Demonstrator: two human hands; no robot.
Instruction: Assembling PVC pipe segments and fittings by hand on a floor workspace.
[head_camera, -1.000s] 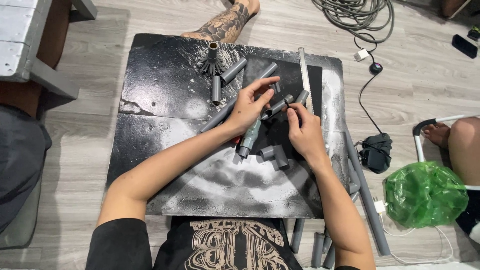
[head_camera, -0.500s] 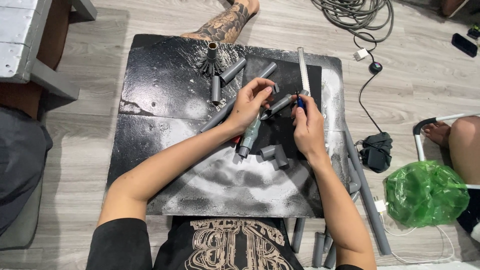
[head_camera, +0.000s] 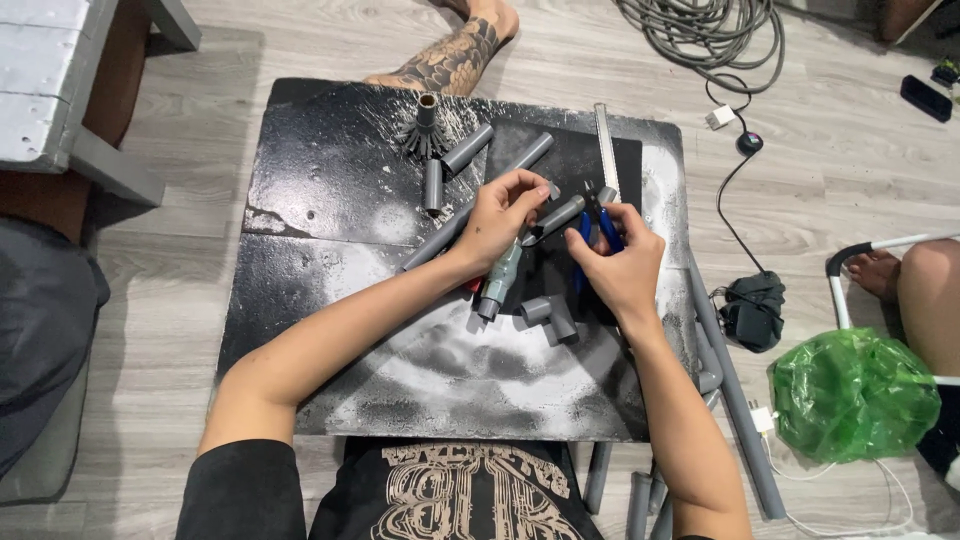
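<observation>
Near the black board's (head_camera: 330, 200) far edge, the left hand (head_camera: 500, 215) grips a grey pipe piece (head_camera: 556, 216); the right hand (head_camera: 620, 265) clasps blue-handled cutters (head_camera: 597, 225) against it.

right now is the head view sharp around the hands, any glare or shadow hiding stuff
Head view: evenly lit and sharp at the left hand and right hand; soft shadows only beneath the arms; a mild sheen on the black board; slight wide-angle bending at the edges.

Green plastic bag (head_camera: 857, 394) near right on wood floor (head_camera: 800, 200); coiled grey cable (head_camera: 705, 30) far right; black phone (head_camera: 925, 97) far right corner; grey bench (head_camera: 60, 90) far left.
</observation>
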